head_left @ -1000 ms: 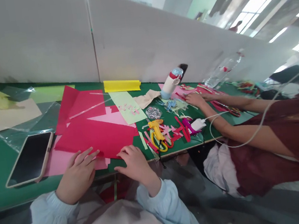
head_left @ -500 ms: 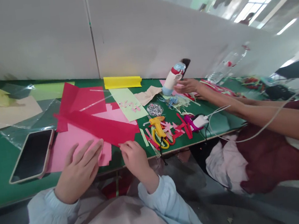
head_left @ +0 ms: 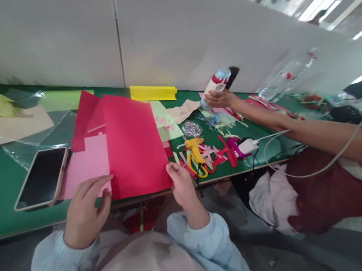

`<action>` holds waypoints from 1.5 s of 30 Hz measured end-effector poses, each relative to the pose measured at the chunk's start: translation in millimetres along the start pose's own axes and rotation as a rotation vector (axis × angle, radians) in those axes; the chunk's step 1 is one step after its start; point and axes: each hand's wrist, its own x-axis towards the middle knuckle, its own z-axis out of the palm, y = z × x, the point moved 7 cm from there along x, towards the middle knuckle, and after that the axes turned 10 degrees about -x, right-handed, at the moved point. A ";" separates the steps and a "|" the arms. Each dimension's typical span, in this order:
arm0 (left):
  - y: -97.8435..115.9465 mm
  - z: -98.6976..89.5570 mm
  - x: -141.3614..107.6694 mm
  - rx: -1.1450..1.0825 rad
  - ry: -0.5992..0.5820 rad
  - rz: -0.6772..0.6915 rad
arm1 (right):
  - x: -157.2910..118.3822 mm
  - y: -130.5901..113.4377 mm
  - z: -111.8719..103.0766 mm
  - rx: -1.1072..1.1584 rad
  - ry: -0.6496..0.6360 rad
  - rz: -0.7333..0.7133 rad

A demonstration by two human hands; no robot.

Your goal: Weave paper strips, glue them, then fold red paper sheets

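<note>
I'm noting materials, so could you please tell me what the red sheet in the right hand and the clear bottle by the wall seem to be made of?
The red sheet looks like matte paper or thin card, with even colour and straight edges. The clear bottle is probably glossy plastic, being see-through with pale glints, though glass can't be ruled out.

Pale blue sleeves [head_left: 47, 268], gathered cuffs [head_left: 208, 222]

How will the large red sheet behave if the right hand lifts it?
The large red sheet looks thin, so it is probably light. With the right hand near one corner, its broad far end would likely sag. It overlaps pink paper, so it may slide or drag that along.
</note>
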 end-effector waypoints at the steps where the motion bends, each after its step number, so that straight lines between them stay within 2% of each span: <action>1: -2.6 -0.4 -3.5 0.009 0.005 -0.026 | -3.8 6.4 1.7 -0.020 -0.018 0.015; 5: -11.0 -1.7 -18.7 0.012 0.013 -0.168 | -20.5 25.2 7.6 -0.111 -0.117 0.070; 11: -35.6 -5.8 -42.6 -0.251 0.044 -0.651 | -28.7 39.8 5.2 -0.299 -0.173 0.113; 13: -39.0 -5.9 -46.1 -0.341 0.040 -0.726 | -28.5 43.1 7.8 -0.354 -0.208 0.126; 16: -42.7 -4.8 -50.3 -0.422 0.019 -0.766 | -27.6 44.3 12.6 -0.439 -0.250 0.130; 26: -46.4 -5.5 -61.8 -0.312 -0.080 -0.634 | -13.4 21.3 3.5 -0.749 -0.282 -0.020; 29: -39.2 -3.7 -58.2 -0.277 -0.114 -0.564 | -11.5 18.6 1.1 -0.771 -0.334 -0.010; 32: -29.5 -0.3 -54.0 -0.241 -0.151 -0.490 | -14.3 14.8 0.1 -0.826 -0.328 0.012; 35: -19.1 3.6 -49.0 -0.215 -0.198 -0.417 | -21.5 6.8 2.6 -0.924 -0.328 0.034; 40: -4.1 6.4 -37.8 -0.201 -0.268 -0.297 | -30.0 -4.1 5.3 -1.135 -0.407 0.047; 45: 5.5 6.3 -30.9 -0.182 -0.277 -0.197 | -24.8 5.1 -4.9 -1.081 -0.420 0.083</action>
